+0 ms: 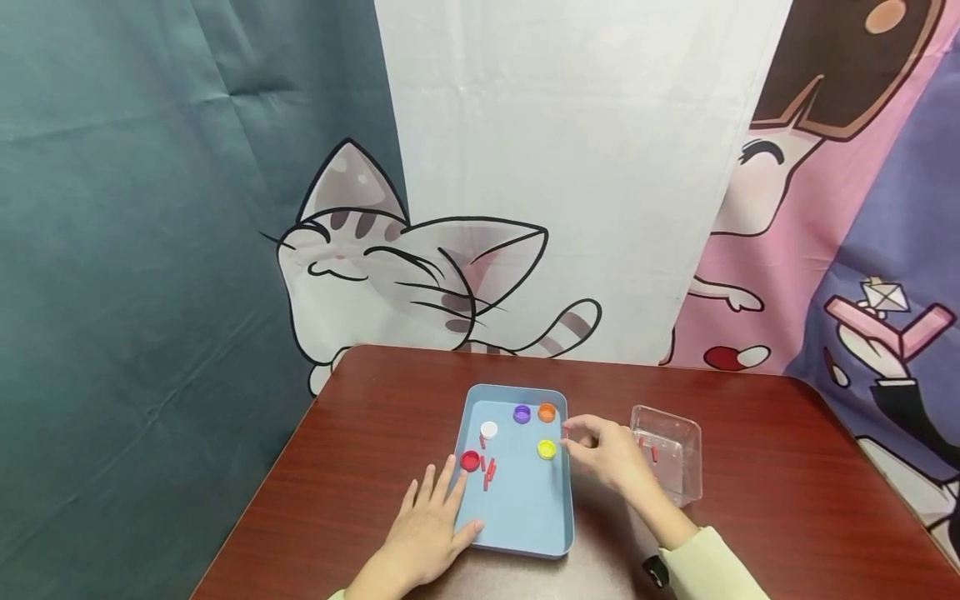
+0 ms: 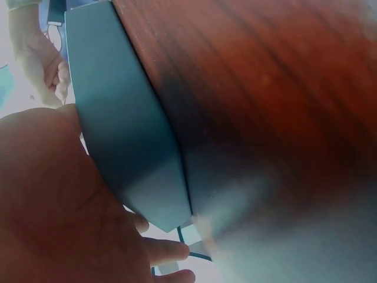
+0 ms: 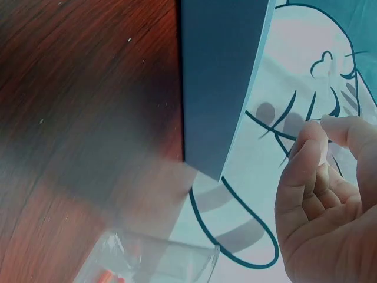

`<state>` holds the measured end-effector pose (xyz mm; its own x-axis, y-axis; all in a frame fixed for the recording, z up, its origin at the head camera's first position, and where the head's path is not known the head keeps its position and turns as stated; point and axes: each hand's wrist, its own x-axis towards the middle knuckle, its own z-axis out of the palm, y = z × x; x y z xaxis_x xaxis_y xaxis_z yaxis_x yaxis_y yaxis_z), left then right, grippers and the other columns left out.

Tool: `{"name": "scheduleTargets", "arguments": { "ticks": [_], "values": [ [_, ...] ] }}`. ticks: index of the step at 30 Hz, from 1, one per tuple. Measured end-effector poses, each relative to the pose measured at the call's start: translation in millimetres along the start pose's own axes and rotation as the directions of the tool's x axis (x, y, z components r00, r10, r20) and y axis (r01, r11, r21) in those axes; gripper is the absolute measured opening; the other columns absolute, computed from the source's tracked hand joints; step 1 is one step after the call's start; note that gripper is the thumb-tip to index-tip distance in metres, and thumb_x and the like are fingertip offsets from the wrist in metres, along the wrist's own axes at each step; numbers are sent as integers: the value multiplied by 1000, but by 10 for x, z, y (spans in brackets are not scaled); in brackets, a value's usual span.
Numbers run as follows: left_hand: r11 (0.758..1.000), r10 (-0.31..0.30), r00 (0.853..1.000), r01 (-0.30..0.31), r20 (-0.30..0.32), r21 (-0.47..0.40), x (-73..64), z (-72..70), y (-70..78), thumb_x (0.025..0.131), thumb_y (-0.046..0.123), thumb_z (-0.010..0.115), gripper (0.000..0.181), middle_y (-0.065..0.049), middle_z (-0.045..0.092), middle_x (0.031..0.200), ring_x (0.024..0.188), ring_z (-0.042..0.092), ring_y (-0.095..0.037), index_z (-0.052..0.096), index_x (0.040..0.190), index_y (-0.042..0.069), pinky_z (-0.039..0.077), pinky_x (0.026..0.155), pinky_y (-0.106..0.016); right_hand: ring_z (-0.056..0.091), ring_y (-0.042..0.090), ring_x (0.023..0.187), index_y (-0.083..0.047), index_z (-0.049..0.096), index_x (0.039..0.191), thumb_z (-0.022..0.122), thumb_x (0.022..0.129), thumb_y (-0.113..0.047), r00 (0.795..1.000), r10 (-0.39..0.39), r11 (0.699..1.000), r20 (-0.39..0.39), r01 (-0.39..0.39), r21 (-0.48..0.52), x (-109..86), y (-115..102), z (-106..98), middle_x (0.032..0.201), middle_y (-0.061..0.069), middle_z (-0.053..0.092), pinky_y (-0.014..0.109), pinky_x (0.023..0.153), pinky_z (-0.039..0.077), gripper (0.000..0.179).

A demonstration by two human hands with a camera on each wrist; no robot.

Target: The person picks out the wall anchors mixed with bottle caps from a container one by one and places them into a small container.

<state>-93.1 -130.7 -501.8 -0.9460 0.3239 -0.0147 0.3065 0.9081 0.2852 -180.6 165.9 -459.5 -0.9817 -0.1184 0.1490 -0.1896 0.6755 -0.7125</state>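
Note:
A blue tray lies on the table, with several small red sticks near its left side. Around them stand round caps or shallow cups: red, white, purple, orange and yellow. My left hand rests with spread fingers at the tray's left edge. Over the right edge, my right hand pinches a small red stick between thumb and forefinger. The right wrist view shows that hand above the tray's side, the stick hardly visible.
A clear plastic box with a few red sticks inside stands right of the tray, partly behind my right forearm. The brown table meets a printed curtain at the back. A dark object lies by the right sleeve.

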Motion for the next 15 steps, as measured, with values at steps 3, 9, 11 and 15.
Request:
{"name": "scheduleTargets", "arguments": {
  "ticks": [3, 9, 11, 15],
  "values": [
    [1000, 2, 1000, -2, 1, 2, 0, -1, 0, 102, 60, 44, 77, -14, 19, 168, 150, 23, -47, 35, 158, 9, 23, 117, -66, 51, 10, 51, -13, 75, 110, 80, 86, -22, 1000, 19, 1000, 5, -19, 9, -29, 34, -67, 59, -7, 56, 24, 49, 37, 26],
    [1000, 3, 1000, -3, 11, 2, -1, 0, -2, 102, 61, 44, 77, -14, 18, 168, 150, 22, -47, 35, 158, 10, 23, 117, -66, 48, 11, 51, -13, 74, 112, 80, 88, -23, 1000, 25, 1000, -6, -25, 1, -81, 118, -215, 61, -6, 56, 25, 50, 38, 27],
    [1000, 3, 1000, -3, 10, 5, -2, -2, -3, 101, 60, 44, 77, -14, 18, 168, 150, 23, -47, 35, 158, 9, 23, 116, -66, 49, 10, 51, -15, 74, 112, 80, 88, -24, 1000, 26, 1000, -12, -27, -8, -91, 149, -259, 61, -6, 57, 25, 50, 39, 26],
    [1000, 6, 1000, -6, 1, 12, -2, -9, -3, 101, 60, 44, 76, -14, 19, 168, 150, 24, -47, 36, 158, 9, 24, 116, -66, 54, 9, 52, -16, 74, 113, 80, 88, -29, 999, 27, 999, -25, -28, -40, -120, 202, -351, 62, -8, 58, 25, 54, 39, 28]
  ]
}}
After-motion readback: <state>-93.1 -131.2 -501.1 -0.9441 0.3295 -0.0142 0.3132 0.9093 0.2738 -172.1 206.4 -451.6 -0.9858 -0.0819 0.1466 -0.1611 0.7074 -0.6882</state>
